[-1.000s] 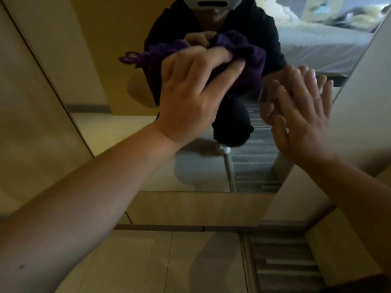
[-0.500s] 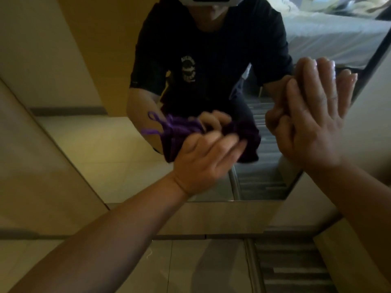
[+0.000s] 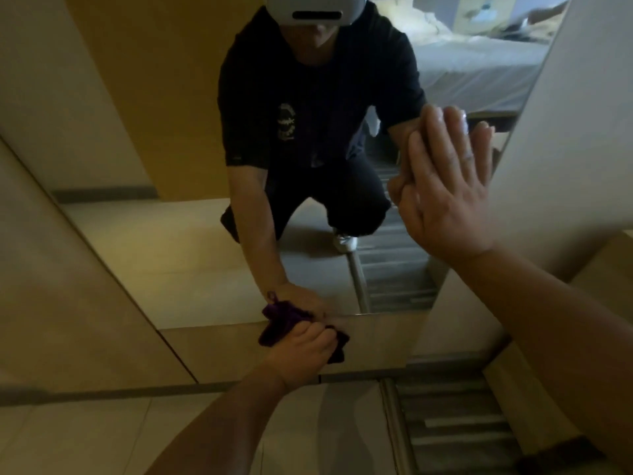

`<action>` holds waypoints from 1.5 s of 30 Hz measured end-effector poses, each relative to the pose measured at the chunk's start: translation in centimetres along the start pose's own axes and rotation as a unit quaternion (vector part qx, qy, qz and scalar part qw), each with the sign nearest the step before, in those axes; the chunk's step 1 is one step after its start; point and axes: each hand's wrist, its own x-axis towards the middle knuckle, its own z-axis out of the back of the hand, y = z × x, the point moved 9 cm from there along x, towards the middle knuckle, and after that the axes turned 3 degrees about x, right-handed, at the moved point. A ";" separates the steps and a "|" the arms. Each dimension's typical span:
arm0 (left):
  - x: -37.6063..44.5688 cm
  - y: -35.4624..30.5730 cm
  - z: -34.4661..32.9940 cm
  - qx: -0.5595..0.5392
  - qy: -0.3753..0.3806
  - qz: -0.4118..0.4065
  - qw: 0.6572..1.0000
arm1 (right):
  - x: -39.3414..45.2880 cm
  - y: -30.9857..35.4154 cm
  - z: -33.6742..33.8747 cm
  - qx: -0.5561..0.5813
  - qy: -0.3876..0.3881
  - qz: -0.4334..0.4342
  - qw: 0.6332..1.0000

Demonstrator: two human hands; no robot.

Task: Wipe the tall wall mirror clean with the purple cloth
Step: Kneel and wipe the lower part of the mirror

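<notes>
Cloth at the bottom edge of the mirror, other hand flat on the glass

Nearest, the left hand [image 3: 301,354] has its grip clenched on the purple cloth [image 3: 274,329], bunched and pressed where the mirror [image 3: 191,262] meets the plain panel [image 3: 373,341] under it, just above the tiled floor [image 3: 85,437]. Further up, the right hand [image 3: 448,193] lies released and flat on the glass near the right edge. I think this bare palm can leave new marks on the glass, and the bunched cloth touches only a small area, so the low corners may be missed. The glass reflects the crouching person, yellow-beige walls and a bed [image 3: 472,63] with white sheets.
</notes>
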 end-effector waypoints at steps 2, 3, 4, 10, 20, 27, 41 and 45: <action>-0.9 1.1 0.6 -0.034 0.009 0.060 0.998 | -0.5 0.1 0.2 0.022 0.031 -0.004 0.999; -0.8 2.0 1.7 -0.049 -0.010 0.096 0.994 | -1.1 -0.1 0.4 0.030 0.047 -0.014 0.998; -0.1 3.0 3.6 -0.059 -0.041 0.126 0.989 | -2.1 -0.4 0.6 0.036 0.065 -0.031 0.997; 9.1 9.7 20.3 -0.031 -0.294 0.161 0.942 | -8.7 -2.5 0.3 0.026 0.163 -0.120 0.979; 18.7 10.9 22.8 0.164 -0.369 0.132 0.905 | -9.6 -4.6 -0.6 0.013 0.084 -0.069 0.994; 10.8 0.1 5.3 0.098 -0.216 0.022 0.971 | -9.6 -5.0 -0.9 0.020 0.070 -0.071 0.995; 9.6 0.6 6.5 -0.051 -0.091 0.049 0.993 | -8.7 -8.6 2.3 0.055 0.124 -0.168 0.976; 16.3 6.3 18.4 -0.031 -0.274 0.120 0.954 | -6.3 -12.4 2.5 -0.003 0.145 -0.219 0.965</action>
